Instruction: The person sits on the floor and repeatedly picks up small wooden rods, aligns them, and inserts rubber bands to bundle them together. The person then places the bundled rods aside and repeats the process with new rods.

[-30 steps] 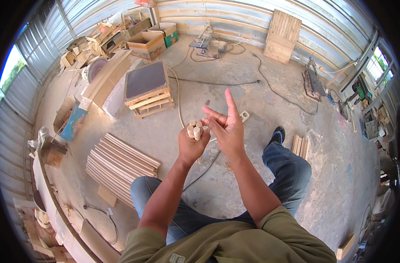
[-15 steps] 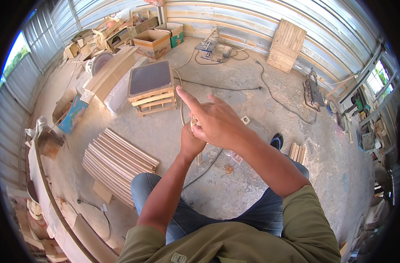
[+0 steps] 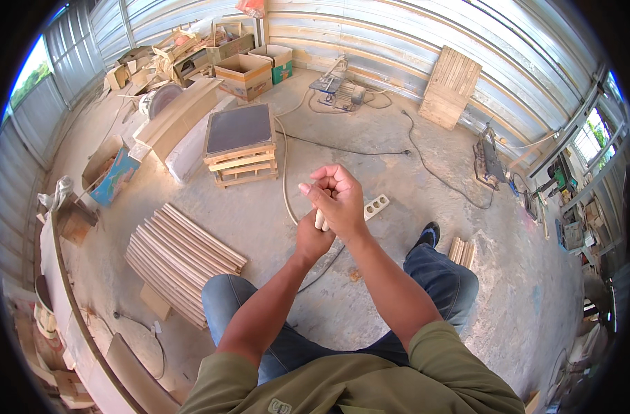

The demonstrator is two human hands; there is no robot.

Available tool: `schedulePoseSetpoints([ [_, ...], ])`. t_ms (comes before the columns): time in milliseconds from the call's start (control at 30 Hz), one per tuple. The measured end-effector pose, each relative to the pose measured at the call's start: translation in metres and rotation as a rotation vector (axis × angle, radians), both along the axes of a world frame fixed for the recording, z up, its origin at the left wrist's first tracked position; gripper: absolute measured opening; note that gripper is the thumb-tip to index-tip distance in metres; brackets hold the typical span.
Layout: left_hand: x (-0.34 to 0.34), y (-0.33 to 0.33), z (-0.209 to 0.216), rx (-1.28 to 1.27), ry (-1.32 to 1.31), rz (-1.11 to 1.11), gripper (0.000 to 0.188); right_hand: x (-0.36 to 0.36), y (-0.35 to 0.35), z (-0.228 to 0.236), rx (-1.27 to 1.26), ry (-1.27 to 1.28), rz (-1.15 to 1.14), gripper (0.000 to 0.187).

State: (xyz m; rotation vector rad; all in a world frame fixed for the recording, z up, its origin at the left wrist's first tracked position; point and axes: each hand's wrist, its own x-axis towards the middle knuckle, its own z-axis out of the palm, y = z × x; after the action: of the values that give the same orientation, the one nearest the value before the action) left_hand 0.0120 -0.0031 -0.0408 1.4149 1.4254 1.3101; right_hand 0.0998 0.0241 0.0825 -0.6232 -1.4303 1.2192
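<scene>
Both my hands meet in front of me above my knees. My left hand [image 3: 313, 238] is closed round a few slim wooden rods [image 3: 320, 221], whose pale ends stick up out of the fist. Over these ends, my right hand [image 3: 344, 201] has its fingers curled and its thumb pointing left, gripping the upper part of the rods. The exact number of rods is hidden by the fingers. On the floor to the left lies a row of long wooden rods [image 3: 184, 259], side by side. A smaller bundle of rods [image 3: 461, 252] rests beyond my right knee.
A low slatted wooden stand with a dark top [image 3: 240, 130] stands ahead. Behind my right hand lies a white power strip [image 3: 376, 206]. Cables [image 3: 342, 140] cross the concrete floor. Further off are cardboard boxes [image 3: 244, 74], a motor tool [image 3: 339, 91] and a wooden panel [image 3: 449, 86].
My right hand has turned and dropped slightly; its stretched index finger is now curled in with the others. More of the rod ends and the power strip show. My right leg has shifted.
</scene>
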Motion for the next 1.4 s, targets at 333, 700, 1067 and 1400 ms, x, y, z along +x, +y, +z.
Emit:
schedulePoseSetpoints([
  [333, -0.013, -0.008, 0.08, -0.03, -0.52, 0.021, 0.017, 0.052, -0.045, -0.096, 0.148, -0.419, -0.089, 0.094],
  [700, -0.028, -0.029, 0.21, 0.22, -0.597, -0.041, 0.025, 0.051, -0.139, -0.136, -0.207, -0.442, -0.012, 0.03],
  [1067, 0.013, -0.076, 0.215, 0.119, -0.415, -0.042, 0.022, 0.07, -0.143, -0.077, -0.082, -0.464, -0.132, 0.034],
  [1400, -0.124, -0.061, 0.327, 0.484, -0.637, -0.313, 0.03, 0.08, -0.148, -0.095, 0.081, -0.394, -0.121, 0.042],
])
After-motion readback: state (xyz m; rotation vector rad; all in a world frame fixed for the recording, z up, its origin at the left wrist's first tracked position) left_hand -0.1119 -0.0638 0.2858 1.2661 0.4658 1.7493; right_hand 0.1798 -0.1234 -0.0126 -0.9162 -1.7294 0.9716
